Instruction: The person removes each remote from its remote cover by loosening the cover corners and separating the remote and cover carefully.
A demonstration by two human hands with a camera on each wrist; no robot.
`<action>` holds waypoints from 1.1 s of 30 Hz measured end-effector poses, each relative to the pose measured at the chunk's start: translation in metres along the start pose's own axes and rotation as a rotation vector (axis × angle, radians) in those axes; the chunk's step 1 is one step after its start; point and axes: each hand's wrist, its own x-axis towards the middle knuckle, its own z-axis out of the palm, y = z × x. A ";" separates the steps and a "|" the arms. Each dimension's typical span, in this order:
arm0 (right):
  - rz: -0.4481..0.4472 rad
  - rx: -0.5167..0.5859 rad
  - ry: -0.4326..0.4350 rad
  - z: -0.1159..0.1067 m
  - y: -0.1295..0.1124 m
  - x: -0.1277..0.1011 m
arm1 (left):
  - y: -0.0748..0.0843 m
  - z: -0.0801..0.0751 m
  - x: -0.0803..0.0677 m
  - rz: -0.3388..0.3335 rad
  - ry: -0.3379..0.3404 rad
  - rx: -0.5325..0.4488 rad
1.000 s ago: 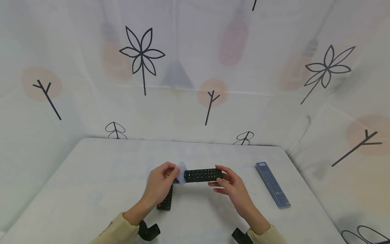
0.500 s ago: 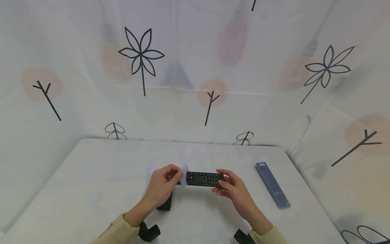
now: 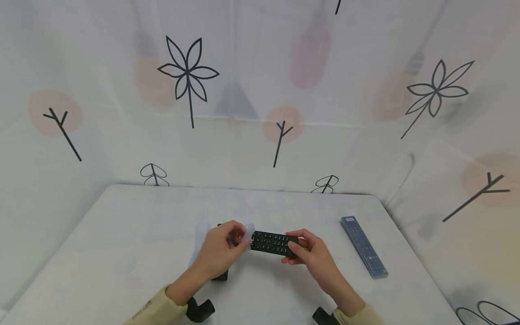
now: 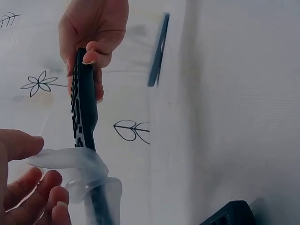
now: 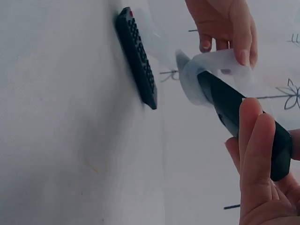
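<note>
A black remote control (image 3: 270,243) is held above the table, its button face toward the head camera. My right hand (image 3: 314,255) grips its right end, thumb on the button side and fingers behind. Over the other end sits a translucent soft cover (image 4: 77,159), its edge folded back into a flap; part of the remote shows dimly through it. My left hand (image 3: 219,248) pinches that flap between thumb and fingers. In the right wrist view, the cover (image 5: 194,77) wraps round the remote's far end, while the fingers (image 5: 255,140) press its back.
A second black remote (image 5: 136,58) lies on the table, partly hidden by the left hand in the head view. A translucent strip (image 3: 200,237) lies beside it. At the right is a blue covered remote (image 3: 364,247). Patterned cloth hangs behind the white table (image 3: 142,212).
The held remote has shifted slightly right and nearer, and its right end now tilts lower. Both hands moved with it; the left hand's fingers have spread around the cover's flap.
</note>
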 end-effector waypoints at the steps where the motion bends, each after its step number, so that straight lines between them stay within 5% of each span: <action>1: -0.014 -0.007 0.011 0.002 -0.001 -0.001 | 0.001 0.001 0.000 0.003 0.006 0.026; 11: -0.117 -0.036 0.059 0.013 -0.002 -0.007 | 0.010 0.008 0.002 -0.081 0.024 0.134; 17: -0.109 -0.107 0.125 0.013 0.001 -0.006 | 0.009 0.006 0.004 -0.139 0.020 0.070; 33: -0.110 -0.060 0.113 0.011 0.001 -0.006 | 0.007 0.003 0.003 -0.127 0.030 0.061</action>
